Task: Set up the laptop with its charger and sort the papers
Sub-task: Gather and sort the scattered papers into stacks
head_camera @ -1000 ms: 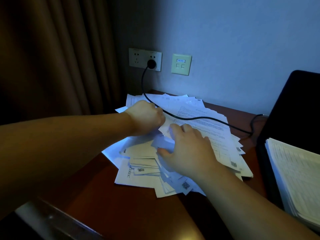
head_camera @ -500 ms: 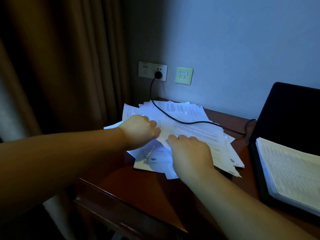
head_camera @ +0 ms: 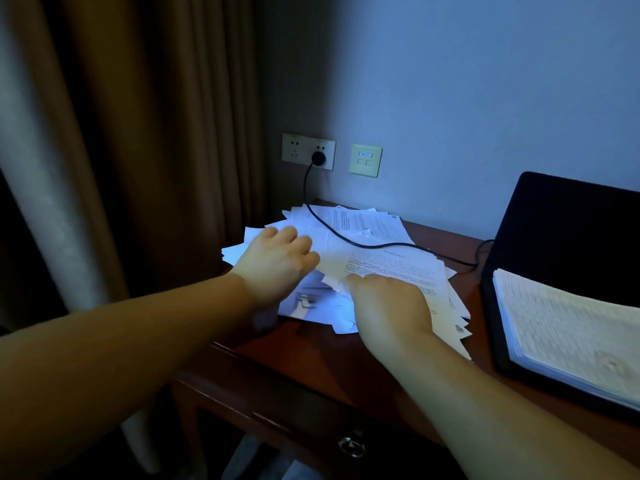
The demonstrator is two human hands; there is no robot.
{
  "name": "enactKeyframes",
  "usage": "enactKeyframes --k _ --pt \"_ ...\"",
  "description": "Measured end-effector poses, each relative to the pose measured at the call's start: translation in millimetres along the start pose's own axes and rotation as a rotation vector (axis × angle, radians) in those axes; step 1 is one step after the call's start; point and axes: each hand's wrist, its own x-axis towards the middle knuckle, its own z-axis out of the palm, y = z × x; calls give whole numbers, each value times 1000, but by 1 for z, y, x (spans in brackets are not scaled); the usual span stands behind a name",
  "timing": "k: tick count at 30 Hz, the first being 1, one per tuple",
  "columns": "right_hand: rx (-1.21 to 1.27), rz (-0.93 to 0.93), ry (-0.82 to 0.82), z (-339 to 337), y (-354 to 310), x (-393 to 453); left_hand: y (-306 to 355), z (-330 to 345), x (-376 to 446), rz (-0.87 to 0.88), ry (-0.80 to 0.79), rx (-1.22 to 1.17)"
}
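Lying in the middle of the frame on the worktop (head_camera: 311,368), the loose papers (head_camera: 374,237) now look more gathered than a second ago, so the sorting seems under way. The left hand (head_camera: 277,261) curls onto the heap's left side; the right hand (head_camera: 388,306) presses on the top sheet; whether either grip pinches paper I cannot tell. The heap's long axis runs from upper left to lower right. The charger cable (head_camera: 346,237) crosses it from the wall socket (head_camera: 308,151) toward the laptop (head_camera: 571,230) at right.
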Motion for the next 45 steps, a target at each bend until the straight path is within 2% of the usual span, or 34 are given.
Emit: enactKeyframes --k 1,3,5,7,14,17,19,21,24,27,32,35,37,39,42,45 --pt "27 28 4 1 1 1 2 3 2 -90 16 1" --pt "77 93 17 5 1 3 11 13 6 -357 -53 -107" --pt "118 140 35 10 1 3 21 20 8 -694 -94 -370" --pt "150 164 43 13 2 3 30 26 7 -961 -52 -621" --pt "277 208 20 19 3 3 57 12 29 -1535 175 -1559" --pt "344 240 2 21 -2 4 51 3 41 -1726 118 -1815" --pt "389 247 -7 21 -7 5 45 -4 46 -1752 27 -2106" --pt "426 238 -22 22 -11 3 44 -8 49 -1741 -51 -2206" --pt "452 231 -5 21 -14 -1 48 -6 52 -1739 -135 -2176" --pt "486 237 26 18 -16 -6 54 1 51 -1705 -313 -2117" --pt "509 211 -44 12 -17 -12 53 -2 46 -1598 -464 -2130" --pt "602 224 -93 8 -15 -17 43 -2 39 -1591 -484 -2151" --pt "691 245 -123 6 -13 -19 40 -4 32 -1584 -498 -2074" --pt "742 264 -94 6 -7 -19 41 -5 28 -1554 -436 -2063" --pt "671 299 2 10 11 -18 42 -11 18 -1555 -318 -2149" --pt "641 373 -11 18 33 -18 42 -19 2 -1535 -279 -2217"
